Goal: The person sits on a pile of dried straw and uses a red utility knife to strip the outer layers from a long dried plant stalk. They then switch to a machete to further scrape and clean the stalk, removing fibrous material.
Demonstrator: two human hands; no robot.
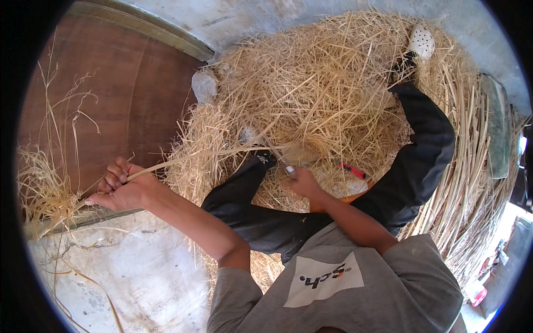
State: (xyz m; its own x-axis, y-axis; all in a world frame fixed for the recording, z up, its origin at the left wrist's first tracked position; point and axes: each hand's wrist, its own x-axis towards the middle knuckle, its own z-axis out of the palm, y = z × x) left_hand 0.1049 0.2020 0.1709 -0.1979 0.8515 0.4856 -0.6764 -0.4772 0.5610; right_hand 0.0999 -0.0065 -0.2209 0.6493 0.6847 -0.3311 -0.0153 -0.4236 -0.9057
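Observation:
My left hand (119,186) is out to the left, its fingers wrapped round a long, pale dry plant stalk (205,153). Frayed, feathery strands (47,188) hang past that hand on the far left. From the hand the stalk stretches right, across my lap. My right hand (305,184), in the middle, grips the handle end of a long, narrow metal knife (279,157). The knife slants up and left and crosses the stalk; whether its edge touches the stalk I cannot make out.
Loose straw shavings (311,72) heap around my legs. Near my right knee lies a red-and-black handled tool (353,170), beside an orange board (352,197). Long stalks (461,161) are stacked along the right. A brown door (111,94) stands left, next to a plastic bag (204,86).

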